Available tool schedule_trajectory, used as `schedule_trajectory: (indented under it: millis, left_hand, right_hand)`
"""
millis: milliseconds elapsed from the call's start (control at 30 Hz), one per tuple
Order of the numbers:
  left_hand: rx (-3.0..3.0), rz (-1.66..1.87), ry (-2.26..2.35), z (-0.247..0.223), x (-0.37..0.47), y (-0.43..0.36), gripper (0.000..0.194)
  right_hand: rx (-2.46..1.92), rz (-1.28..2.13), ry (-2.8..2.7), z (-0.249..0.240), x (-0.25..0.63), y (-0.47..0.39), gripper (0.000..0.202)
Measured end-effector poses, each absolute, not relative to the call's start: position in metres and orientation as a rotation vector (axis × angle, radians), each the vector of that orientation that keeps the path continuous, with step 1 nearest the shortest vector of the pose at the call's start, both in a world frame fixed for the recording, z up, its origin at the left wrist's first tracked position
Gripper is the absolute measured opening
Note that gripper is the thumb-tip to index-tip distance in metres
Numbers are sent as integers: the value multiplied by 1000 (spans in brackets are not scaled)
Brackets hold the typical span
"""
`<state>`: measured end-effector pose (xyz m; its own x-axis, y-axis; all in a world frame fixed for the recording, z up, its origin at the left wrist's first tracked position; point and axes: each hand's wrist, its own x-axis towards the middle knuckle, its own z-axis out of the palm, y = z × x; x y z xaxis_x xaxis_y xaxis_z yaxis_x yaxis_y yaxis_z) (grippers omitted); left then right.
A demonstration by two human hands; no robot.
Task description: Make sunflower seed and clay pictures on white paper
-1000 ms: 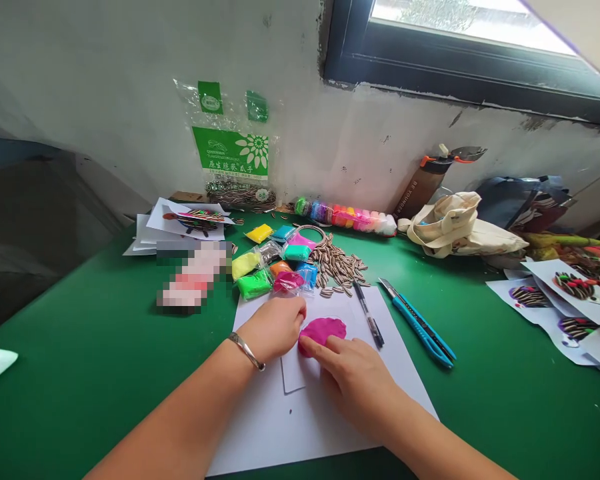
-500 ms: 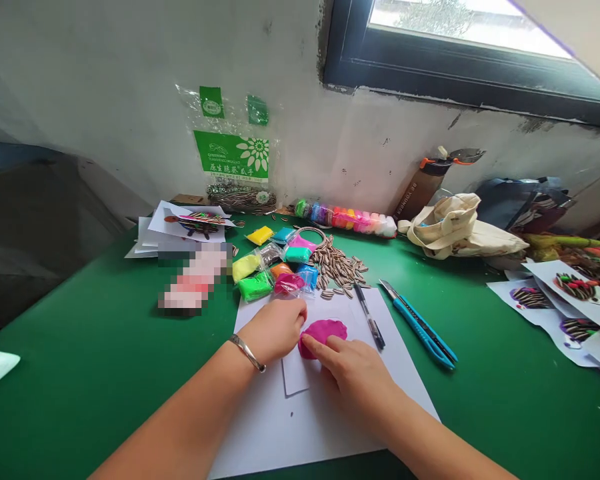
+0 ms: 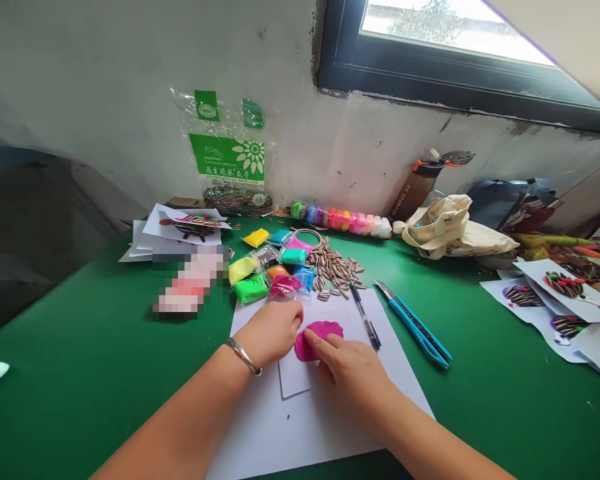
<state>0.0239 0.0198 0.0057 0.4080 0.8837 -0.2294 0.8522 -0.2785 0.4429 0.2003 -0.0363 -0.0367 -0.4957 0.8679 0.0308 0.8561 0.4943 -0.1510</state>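
On a smooth green table, a rounded magenta clay patch lies already flattened but still uneven-edged on rectangular white paper, fingertip-pressed by the unclasped right grip, while whether the curled left grip holds anything cannot be told.

Green bench carries: white sheet, landmark | coloured packets: at sheet's far edge | striped seeds: just beyond sheet | blue cutter: just right of sheet | paper stack: beyond sheet, leftward | cream bag: beyond sheet, rightward | overlapping pictures: well right of sheet
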Motion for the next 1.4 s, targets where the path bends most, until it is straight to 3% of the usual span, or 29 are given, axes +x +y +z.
schedule_trajectory:
  millis: [400,600,1400]
  left_hand:
    - [2197,70,1478,4,25,21,21]
    - [2189,62,1494,2,25,21,21]
    - [2180,69,1493,1,26,21,20]
  right_hand:
    - [-1497,386,-2477,-33,207,-33,58]
    - [-1580,328,-2523,-25,198,-35,42]
    - [-1735,274,-2475,-28,217,-37,41]
